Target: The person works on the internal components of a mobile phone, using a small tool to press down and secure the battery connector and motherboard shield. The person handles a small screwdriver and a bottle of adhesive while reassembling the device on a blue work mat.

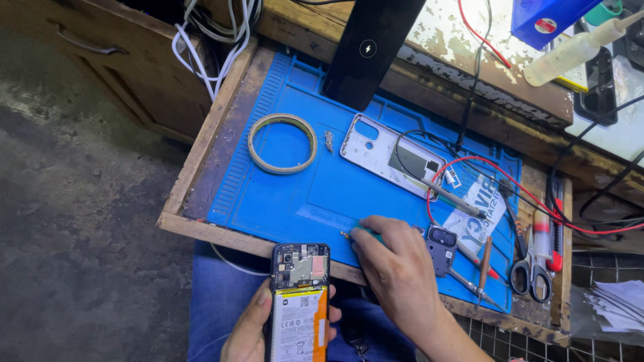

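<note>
Two bare hands work at the near edge of a blue mat (295, 194). The left hand (251, 328) grips an opened phone (298, 302) upright over the lap. The right hand (396, 265) pinches a green tool (359, 232) on the mat's near edge. A tape ring (282, 143) and back cover (389, 155) lie farther back.

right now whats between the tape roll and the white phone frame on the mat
In the head view, a small clump of tiny screws or metal bits lies on the blue mat between the tape roll and the white phone frame; otherwise bare mat.
</note>
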